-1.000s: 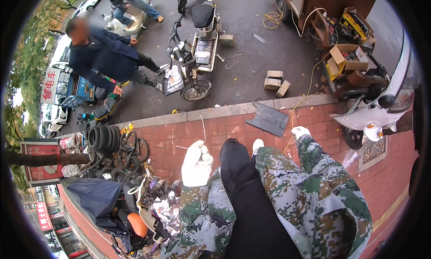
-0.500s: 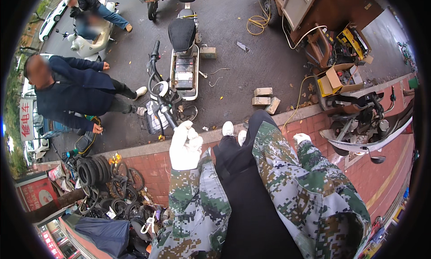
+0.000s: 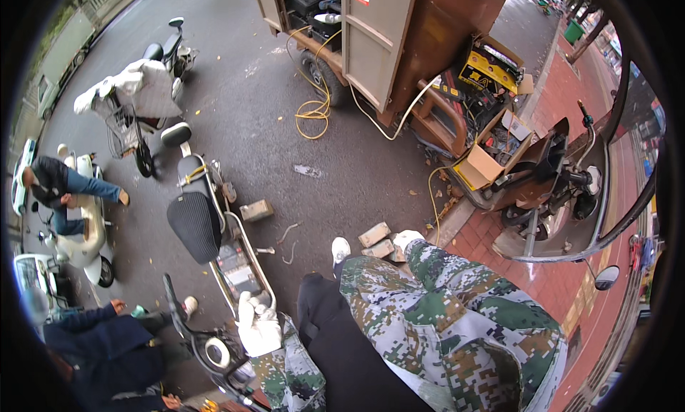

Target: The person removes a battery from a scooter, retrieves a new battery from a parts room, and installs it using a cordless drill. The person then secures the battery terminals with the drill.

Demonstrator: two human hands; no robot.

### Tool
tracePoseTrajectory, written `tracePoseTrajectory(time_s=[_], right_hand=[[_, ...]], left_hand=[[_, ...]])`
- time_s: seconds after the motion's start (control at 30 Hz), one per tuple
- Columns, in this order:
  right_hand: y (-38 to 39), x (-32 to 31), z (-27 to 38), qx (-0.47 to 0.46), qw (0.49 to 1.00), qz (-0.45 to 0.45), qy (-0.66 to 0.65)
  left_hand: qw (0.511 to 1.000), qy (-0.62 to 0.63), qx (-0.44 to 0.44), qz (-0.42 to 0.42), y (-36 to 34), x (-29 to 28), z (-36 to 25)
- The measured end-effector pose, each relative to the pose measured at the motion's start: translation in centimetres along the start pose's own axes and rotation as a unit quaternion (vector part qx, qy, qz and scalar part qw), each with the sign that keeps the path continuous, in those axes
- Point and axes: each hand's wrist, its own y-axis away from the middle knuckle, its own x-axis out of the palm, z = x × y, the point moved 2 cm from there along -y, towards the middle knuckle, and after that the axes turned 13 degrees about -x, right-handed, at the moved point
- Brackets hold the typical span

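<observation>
White gloves cover both hands. My left hand (image 3: 258, 328) has its fingers curled, over the front end of an electric scooter's floor frame; whatever it may hold is hidden. The scooter (image 3: 194, 226) has a black ribbed seat, and its floor is uncovered, showing a battery compartment (image 3: 239, 275). Its handlebar (image 3: 182, 319) is to the left of that hand. My right hand (image 3: 409, 238) hangs further off, overlapping the view of several loose bricks (image 3: 374, 234); its fingers are too small to read.
A brown cargo cart (image 3: 442, 48) carries batteries (image 3: 492, 69) and an open carton (image 3: 492, 159). Yellow cable (image 3: 314, 116) lies on the road. Another scooter's frame (image 3: 564, 205) stands at right. A person in dark clothes (image 3: 107, 348) is at lower left, another (image 3: 57, 187) on a pale scooter.
My view has swung right, towards the cart, and I have stepped onto the road. My left hand now overlaps the scooter's floor frame; my right hand appears beside the bricks.
</observation>
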Motion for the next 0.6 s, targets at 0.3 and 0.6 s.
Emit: tracePoseTrajectory(time_s=[0.3,0.6], right_hand=[[-2.5,-6.0,-3.6,0.155,0.897,-0.115,-0.398],[-3.4,-11.8,-4.8,0.177,0.958,-0.077,-0.214]], left_hand=[[0.994,0.002,-0.073,0.085,-7.0,3.1,0.6],[0.995,0.006,-0.079,0.060,-14.7,9.8,-0.7]])
